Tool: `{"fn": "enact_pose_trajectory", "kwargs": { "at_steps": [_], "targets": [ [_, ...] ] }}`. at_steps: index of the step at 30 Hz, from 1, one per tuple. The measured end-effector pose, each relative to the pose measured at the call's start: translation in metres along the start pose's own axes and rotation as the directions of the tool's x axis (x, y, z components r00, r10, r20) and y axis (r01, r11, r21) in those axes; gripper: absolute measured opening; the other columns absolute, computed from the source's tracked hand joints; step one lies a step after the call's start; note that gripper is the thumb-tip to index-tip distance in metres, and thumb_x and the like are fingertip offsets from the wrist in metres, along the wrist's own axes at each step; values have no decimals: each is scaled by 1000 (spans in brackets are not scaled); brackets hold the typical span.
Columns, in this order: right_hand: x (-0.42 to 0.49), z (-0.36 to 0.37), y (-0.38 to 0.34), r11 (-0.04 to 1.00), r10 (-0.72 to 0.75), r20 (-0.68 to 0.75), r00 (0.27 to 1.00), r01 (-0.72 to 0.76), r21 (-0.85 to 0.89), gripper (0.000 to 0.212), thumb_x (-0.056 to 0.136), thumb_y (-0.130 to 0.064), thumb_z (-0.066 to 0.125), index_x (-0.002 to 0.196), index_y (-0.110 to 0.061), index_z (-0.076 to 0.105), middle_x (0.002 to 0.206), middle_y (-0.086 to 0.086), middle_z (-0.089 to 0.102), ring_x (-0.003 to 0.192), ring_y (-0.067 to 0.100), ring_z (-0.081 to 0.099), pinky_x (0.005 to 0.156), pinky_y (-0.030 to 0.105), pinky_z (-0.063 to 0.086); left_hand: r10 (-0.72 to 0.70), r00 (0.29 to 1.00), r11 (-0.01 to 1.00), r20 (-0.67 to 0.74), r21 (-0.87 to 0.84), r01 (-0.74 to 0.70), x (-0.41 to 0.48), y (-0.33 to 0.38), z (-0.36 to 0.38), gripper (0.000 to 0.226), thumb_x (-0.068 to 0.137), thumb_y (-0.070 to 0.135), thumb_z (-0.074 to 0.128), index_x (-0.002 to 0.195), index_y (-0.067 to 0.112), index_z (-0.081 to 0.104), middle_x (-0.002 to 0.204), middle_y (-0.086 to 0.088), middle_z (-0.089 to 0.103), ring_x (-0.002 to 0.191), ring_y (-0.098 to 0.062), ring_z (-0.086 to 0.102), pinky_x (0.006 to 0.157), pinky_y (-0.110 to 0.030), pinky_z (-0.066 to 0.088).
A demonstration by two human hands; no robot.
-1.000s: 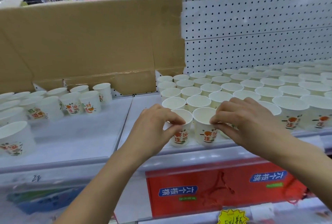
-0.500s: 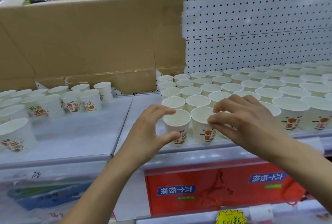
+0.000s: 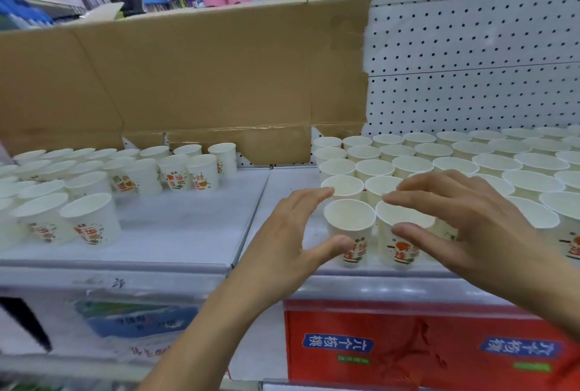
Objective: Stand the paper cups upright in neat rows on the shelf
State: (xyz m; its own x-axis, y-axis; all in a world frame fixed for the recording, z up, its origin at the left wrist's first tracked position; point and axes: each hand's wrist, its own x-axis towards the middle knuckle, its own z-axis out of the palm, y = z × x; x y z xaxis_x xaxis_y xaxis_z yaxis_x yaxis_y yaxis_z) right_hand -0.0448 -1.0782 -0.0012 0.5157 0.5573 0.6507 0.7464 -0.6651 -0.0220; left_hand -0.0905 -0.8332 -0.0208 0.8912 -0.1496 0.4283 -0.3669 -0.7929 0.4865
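Two white paper cups stand upright at the front of a shelf, between a person's two hands. The front-left cup [image 3: 350, 224] sits between the thumb and the spread fingers of the left hand [image 3: 288, 233]. The second cup [image 3: 397, 246] stands just beside it on the right, beneath the right hand [image 3: 464, 224]. Both hands are spread wide, fingers straight and apart, gripping nothing; whether either thumb touches a cup cannot be told.

Beyond the fingertips, a block of upright paper cups [image 3: 408, 166] fills the shelf [image 3: 188, 233] in tidy rows. Its left column is five cups deep, counting the front-left cup. The rows run right past the frame edge and under the right hand, so the total cannot be counted.

Left of the left hand lies a bare strip of shelf, crossed by one seam between two panels. Further left, a loose group [image 3: 91, 221] of cups, unevenly spaced, runs off the left edge. The shelf's front lip is just below both thumbs.

Behind the cups stand one cardboard sheet [image 3: 204, 77] and a white pegboard [image 3: 470, 77]. Below the hands sits one red carton [image 3: 408, 343].
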Motion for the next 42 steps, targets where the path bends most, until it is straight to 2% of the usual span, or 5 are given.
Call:
{"fn": "enact_pose_trajectory", "kwargs": {
  "at_steps": [7, 19, 23, 36, 42],
  "targets": [
    [80, 7, -23, 954, -113, 184, 976, 55, 293, 38, 85, -68, 47, 110, -45, 65, 112, -30, 57, 108, -2, 54, 91, 28, 45, -109, 994, 984, 19, 141, 105, -15, -48, -77, 65, 80, 66, 52, 140, 47, 34, 140, 33, 33, 126, 14, 30, 101, -16, 30],
    [291, 147, -91, 993, -91, 412, 907, 112, -26, 27, 86, -26, 58, 62, -37, 54, 64, -14, 50, 72, 16, 47, 52, 22, 31, -250, 968, 720, 8, 670, 181, 70, -229, -228, 30, 89, 44, 64, 115, 31, 68, 122, 13, 65, 113, -14, 58, 96, -32, 43],
    [324, 194, -106, 994, -111, 457, 882, 100, 48, 16, 85, -34, 67, 101, -30, 70, 66, -17, 48, 63, 4, 47, 53, 23, 33, -166, 982, 570, 86, 821, 25, 90, -267, -220, 28, 89, 50, 60, 114, 38, 66, 114, 20, 66, 113, -8, 53, 91, -31, 29],
    [322, 228, -116, 949, -282, 469, 837, 316, 6, 10, 87, -23, 56, 88, -24, 66, 81, -8, 60, 73, 18, 52, 52, 27, 34, -184, 967, 621, 176, 783, -24, 104, -284, -208, 14, 86, 42, 62, 97, 36, 70, 92, 21, 65, 85, -3, 56, 71, -24, 45],
    [308, 161, -40, 975, -65, 400, 914, 143, -168, 10, 88, -27, 57, 88, -24, 66, 74, -11, 56, 69, 15, 51, 59, 26, 43, -43, 970, 763, 239, 635, -122, 122, -232, -192, 7, 86, 39, 63, 87, 37, 69, 82, 21, 62, 79, 1, 55, 67, -25, 49]
  ]
}}
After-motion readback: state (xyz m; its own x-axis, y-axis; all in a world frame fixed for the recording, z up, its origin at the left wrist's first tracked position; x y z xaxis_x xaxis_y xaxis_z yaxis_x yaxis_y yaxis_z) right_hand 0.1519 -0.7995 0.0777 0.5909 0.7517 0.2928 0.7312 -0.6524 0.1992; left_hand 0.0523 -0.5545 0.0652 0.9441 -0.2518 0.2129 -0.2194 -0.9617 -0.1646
